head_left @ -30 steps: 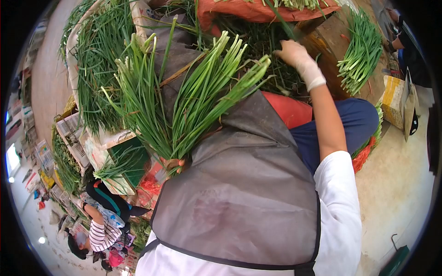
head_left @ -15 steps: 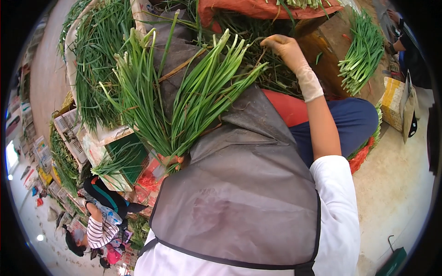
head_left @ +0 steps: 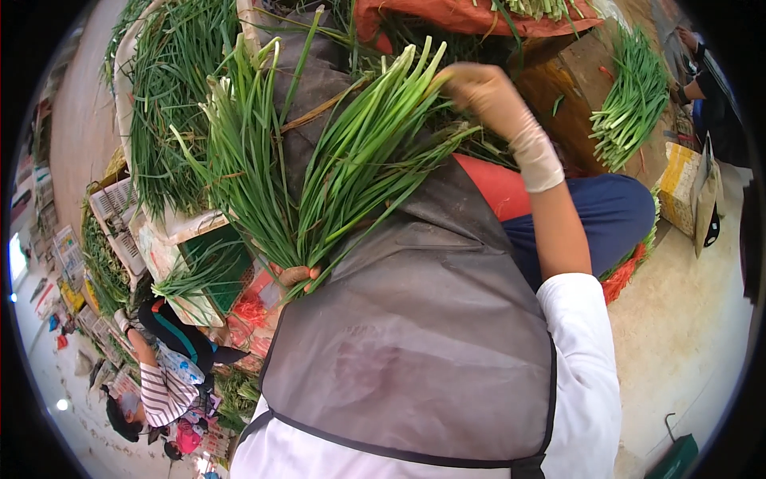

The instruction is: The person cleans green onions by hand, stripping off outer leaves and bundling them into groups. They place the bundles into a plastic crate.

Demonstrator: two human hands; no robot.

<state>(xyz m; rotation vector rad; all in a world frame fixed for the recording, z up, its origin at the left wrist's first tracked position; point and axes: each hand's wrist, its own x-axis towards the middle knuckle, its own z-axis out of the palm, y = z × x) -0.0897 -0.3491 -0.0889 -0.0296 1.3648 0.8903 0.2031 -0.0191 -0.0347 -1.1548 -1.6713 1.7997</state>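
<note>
My left hand (head_left: pixel 297 276) is closed round the lower, leafy part of a bunch of garlic chives (head_left: pixel 351 164). The bunch fans upward in two main clumps over my apron, pale cut ends on top. Most of that hand is hidden behind the leaves; some fingers show. A thin pale glove covers my right hand (head_left: pixel 488 100), which is at the upper right tips of the bunch. Motion smears its fingers, so whether they grip a stalk is unclear. A few thin brownish leaves cling among the green ones.
Loose chives (head_left: pixel 171 112) fill a pale-rimmed container at the upper left. A neat chive bundle (head_left: pixel 634 100) lies on a brown board at the upper right. Beyond stand a yellow-and-white box (head_left: pixel 680 180) and crates. Another person (head_left: pixel 169 391) is at work at the lower left.
My right hand has moved left and slightly down to the stalk tips; before, it was apart from the right clump with a thin brown strand hanging by it. My left hand keeps its hold.
</note>
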